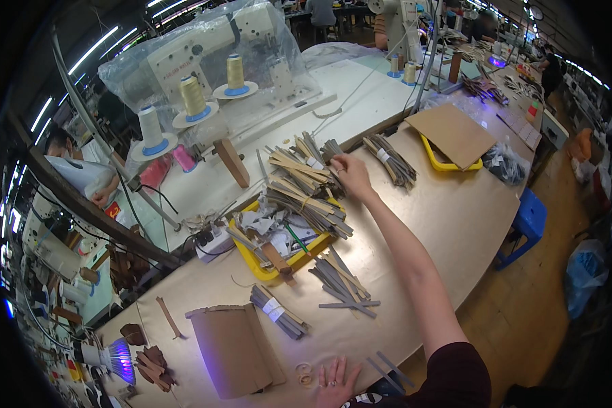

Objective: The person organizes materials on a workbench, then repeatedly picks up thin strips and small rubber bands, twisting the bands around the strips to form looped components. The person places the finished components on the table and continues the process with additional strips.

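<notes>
My right hand [353, 178] reaches far across the table, its fingers closed at the end of a grey strip bundle [331, 149] beside a pile of tan and grey strips [302, 165]. What its fingertips pinch is partly hidden. Near the front edge my left hand [338, 385] lies flat, fingers spread, next to small pale rings [304, 374]. To its right are two loose grey strips [389, 372]. A paper-banded bundle of strips [277, 311] and a loose heap of grey and tan strips [343, 282] lie between the hands. Another banded bundle [390, 160] sits right of my right hand.
A yellow tray [268, 275] holds scraps, a green pen [298, 239] and more strips. Brown cardboard [228, 350] lies front left, near a lit lamp [119, 360]. Plastic-covered sewing machine [211, 61] and thread cones [193, 98] stand behind. Right: cardboard sheet [452, 134], blue stool [529, 219].
</notes>
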The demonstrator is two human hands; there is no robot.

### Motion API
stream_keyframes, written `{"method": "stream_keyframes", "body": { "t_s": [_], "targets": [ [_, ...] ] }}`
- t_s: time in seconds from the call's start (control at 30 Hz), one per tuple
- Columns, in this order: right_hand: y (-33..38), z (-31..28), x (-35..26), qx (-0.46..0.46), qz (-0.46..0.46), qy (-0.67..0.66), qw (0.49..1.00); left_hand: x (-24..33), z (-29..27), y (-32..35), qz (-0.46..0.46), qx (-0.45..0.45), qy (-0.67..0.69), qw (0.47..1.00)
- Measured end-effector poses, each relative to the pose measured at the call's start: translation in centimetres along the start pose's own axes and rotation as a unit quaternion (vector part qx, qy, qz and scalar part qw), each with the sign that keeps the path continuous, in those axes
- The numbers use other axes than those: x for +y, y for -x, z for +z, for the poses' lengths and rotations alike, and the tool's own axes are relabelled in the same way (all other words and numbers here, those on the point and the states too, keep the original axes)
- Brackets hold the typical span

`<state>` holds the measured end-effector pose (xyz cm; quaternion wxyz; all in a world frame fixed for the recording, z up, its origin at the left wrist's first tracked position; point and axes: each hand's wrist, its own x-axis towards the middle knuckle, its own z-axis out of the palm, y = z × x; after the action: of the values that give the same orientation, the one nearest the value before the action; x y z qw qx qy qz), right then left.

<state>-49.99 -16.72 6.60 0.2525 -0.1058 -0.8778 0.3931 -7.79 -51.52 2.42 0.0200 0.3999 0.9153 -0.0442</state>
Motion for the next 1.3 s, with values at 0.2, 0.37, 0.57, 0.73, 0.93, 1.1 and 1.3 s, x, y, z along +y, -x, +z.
{"method": "stream_keyframes", "body": {
  "t_s": [0.2, 0.37, 0.57, 0.73, 0.93, 1.1, 1.3],
  "targets": [
    [0.2, -2.0, 2.8, 0.056, -0.044, 0.228, 0.971, -0.1, 0.1, 0.2, -0.001, -0.008, 0.049, 0.999],
    [-1.1, -2.2, 5.1, 0.024, 0.075, -0.021, 0.997, -0.6, -0.7, 0.0, 0.023, 0.029, 0.007, 0.999],
    [-0.5, -4.3, 5.1, -0.079, 0.242, -0.441, 0.861, -0.5, -0.2, 0.0, 0.018, 0.021, 0.005, 1.000],
    [1.4, -5.7, 3.9, -0.115, 0.258, -0.498, 0.820, -0.3, 0.1, 0.1, 0.016, 0.041, 0.008, 0.999],
    [2.4, -6.1, 3.7, -0.132, 0.283, -0.492, 0.813, -0.2, -0.5, 0.1, 0.006, 0.013, 0.039, 0.999],
    [1.4, -4.8, 4.7, -0.117, 0.297, -0.500, 0.805, -0.4, -0.6, 0.2, 0.014, -0.055, 0.034, 0.998],
    [0.9, -3.0, 5.0, -0.108, 0.270, -0.522, 0.802, -0.2, 0.0, 0.4, 0.013, 0.011, 0.021, 1.000]
  ]
}}
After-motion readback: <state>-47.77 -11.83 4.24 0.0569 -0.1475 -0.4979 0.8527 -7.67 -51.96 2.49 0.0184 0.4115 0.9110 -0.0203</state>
